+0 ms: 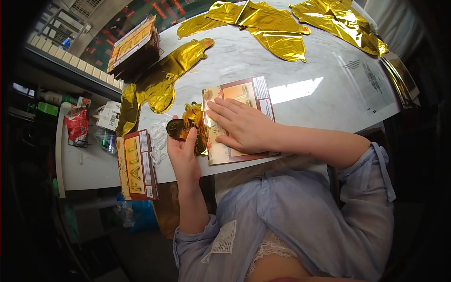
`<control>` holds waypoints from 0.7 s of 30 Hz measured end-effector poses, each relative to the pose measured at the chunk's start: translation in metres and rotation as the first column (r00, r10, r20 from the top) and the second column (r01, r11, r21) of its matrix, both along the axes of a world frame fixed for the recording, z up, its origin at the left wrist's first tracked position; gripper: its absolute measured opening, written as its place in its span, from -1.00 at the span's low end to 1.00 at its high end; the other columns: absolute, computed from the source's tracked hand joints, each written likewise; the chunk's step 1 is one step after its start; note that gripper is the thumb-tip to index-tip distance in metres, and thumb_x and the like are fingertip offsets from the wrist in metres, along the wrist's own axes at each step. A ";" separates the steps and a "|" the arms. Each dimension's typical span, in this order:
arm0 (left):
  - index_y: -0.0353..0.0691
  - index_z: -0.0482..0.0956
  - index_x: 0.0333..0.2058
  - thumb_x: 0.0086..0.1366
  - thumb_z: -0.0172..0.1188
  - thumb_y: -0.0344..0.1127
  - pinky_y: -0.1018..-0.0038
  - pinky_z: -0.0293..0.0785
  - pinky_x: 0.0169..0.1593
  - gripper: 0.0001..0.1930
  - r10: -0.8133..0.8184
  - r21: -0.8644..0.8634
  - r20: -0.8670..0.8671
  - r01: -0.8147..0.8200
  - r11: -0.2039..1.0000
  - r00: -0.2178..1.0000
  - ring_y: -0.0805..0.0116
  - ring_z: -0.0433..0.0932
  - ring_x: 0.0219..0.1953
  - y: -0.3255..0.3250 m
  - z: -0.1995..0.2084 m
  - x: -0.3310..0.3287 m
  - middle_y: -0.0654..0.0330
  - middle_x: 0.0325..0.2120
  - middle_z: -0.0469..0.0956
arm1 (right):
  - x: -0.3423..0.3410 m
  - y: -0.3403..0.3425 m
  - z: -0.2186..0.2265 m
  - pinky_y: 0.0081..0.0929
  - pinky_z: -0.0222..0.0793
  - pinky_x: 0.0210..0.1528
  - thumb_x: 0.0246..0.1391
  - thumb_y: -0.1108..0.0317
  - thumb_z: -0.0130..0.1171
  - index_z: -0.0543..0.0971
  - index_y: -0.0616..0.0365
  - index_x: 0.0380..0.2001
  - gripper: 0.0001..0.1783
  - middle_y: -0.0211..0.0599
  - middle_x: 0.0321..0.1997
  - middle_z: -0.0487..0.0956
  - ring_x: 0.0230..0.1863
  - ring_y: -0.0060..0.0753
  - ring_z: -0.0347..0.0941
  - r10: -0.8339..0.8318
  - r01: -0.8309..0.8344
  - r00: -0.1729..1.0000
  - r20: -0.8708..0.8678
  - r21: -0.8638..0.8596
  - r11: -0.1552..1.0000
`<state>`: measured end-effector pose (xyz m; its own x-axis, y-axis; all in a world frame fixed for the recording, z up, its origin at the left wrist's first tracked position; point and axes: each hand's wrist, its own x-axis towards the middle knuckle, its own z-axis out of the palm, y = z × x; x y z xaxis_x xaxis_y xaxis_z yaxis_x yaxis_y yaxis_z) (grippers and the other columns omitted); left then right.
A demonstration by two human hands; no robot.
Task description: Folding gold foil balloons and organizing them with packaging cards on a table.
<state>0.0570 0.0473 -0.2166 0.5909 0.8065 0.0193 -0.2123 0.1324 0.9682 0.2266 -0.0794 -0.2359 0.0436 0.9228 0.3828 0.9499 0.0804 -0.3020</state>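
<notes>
A flat printed card (pixel 217 156) in orange, cream and brown lies near the front edge of the table. My right hand (pixel 242 127) rests flat on top of it, fingers stretched out and close together. Just left of the card, my left hand (pixel 184 154) grips a crumpled, folded gold foil balloon (pixel 191 114) between thumb and fingers. The foil touches the card's left edge, and whether part of it runs under the card is hidden. A bundle of white string (pixel 159 143) lies beside my left hand.
Several flat gold foil balloons (pixel 275 35) spread over the far side of the marble-patterned table (pixel 225 61). A stack of printed cards (pixel 134 49) stands far left, with a smaller stack (pixel 136 164) at the near left. A clear plastic bag (pixel 364 80) and folded foil sheets (pixel 399 80) lie right.
</notes>
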 end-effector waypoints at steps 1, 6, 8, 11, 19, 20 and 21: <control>-0.44 0.26 0.39 0.43 0.18 -0.65 0.39 0.53 0.25 -0.42 -0.029 -0.063 0.053 0.033 0.997 0.998 0.33 0.61 0.15 0.001 0.000 -0.002 0.01 0.17 0.58 | 0.000 0.000 0.000 -0.08 0.00 0.63 0.41 -0.01 0.09 0.28 0.34 0.47 -0.22 0.09 0.57 0.27 0.62 0.07 0.11 0.005 -0.005 1.000 -0.009 0.006 1.000; -0.43 0.47 0.21 0.39 0.28 -0.59 0.43 0.59 0.16 -0.57 -0.178 -0.018 -0.160 0.177 0.984 0.971 0.37 0.67 0.05 0.015 0.006 -0.011 0.08 0.06 0.66 | 0.003 0.001 -0.005 -0.01 -0.03 0.63 0.40 0.06 0.06 0.35 0.32 0.43 -0.29 0.08 0.55 0.30 0.61 0.05 0.12 0.002 -0.001 1.000 -0.008 0.024 1.000; -0.43 0.53 0.15 0.39 0.30 -0.56 0.45 0.61 0.10 -0.63 -0.235 -0.048 -0.160 0.230 0.972 0.959 0.41 0.69 -0.01 0.014 0.018 -0.008 0.10 0.01 0.69 | 0.003 -0.001 -0.004 0.11 -0.05 0.62 0.36 0.07 0.08 0.44 0.21 0.39 -0.35 0.12 0.50 0.37 0.56 0.10 0.20 -0.052 0.049 0.998 0.030 0.093 0.994; -0.41 0.56 0.13 0.40 0.33 -0.50 0.43 0.60 0.07 -0.64 -0.249 0.070 -0.359 0.292 0.954 0.899 0.40 0.69 -0.02 0.025 0.020 -0.013 0.08 0.00 0.71 | 0.001 -0.001 0.002 0.16 0.03 0.56 0.29 0.09 0.17 0.45 0.06 0.41 -0.34 0.13 0.44 0.39 0.49 0.13 0.26 -0.095 0.095 0.995 0.001 0.084 0.992; -0.45 0.59 0.06 0.32 0.37 -0.50 0.41 0.62 -0.03 -0.65 -0.076 0.406 -0.662 0.442 0.800 0.745 0.43 0.70 -0.12 0.035 0.017 -0.019 0.10 -0.11 0.74 | 0.006 -0.007 0.010 0.15 0.05 0.54 0.29 0.03 0.18 0.49 0.01 0.38 -0.35 0.13 0.40 0.42 0.46 0.12 0.28 -0.072 0.073 0.997 -0.016 0.039 0.997; -0.45 0.59 0.07 0.33 0.36 -0.50 0.41 0.62 -0.03 -0.64 -0.067 0.409 -0.679 0.452 0.793 0.731 0.43 0.70 -0.12 0.036 0.017 -0.018 0.10 -0.12 0.74 | 0.006 -0.007 0.011 0.14 0.04 0.55 0.29 0.02 0.18 0.49 0.01 0.38 -0.35 0.11 0.40 0.42 0.46 0.12 0.27 -0.076 0.076 0.997 -0.010 0.033 0.997; -0.45 0.59 0.08 0.34 0.36 -0.50 0.41 0.62 -0.03 -0.64 -0.060 0.412 -0.693 0.464 0.784 0.718 0.42 0.70 -0.12 0.036 0.016 -0.017 0.11 -0.12 0.75 | 0.006 -0.008 0.011 0.14 0.03 0.55 0.30 0.02 0.18 0.49 0.00 0.38 -0.36 0.10 0.40 0.42 0.47 0.11 0.27 -0.081 0.081 0.997 -0.002 0.026 0.996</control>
<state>0.0396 0.0837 -0.2001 0.8084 0.5849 -0.0657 0.4113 -0.4816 0.7739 0.2329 -0.0876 -0.2247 0.1187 0.9057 0.4070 0.9533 0.0107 -0.3018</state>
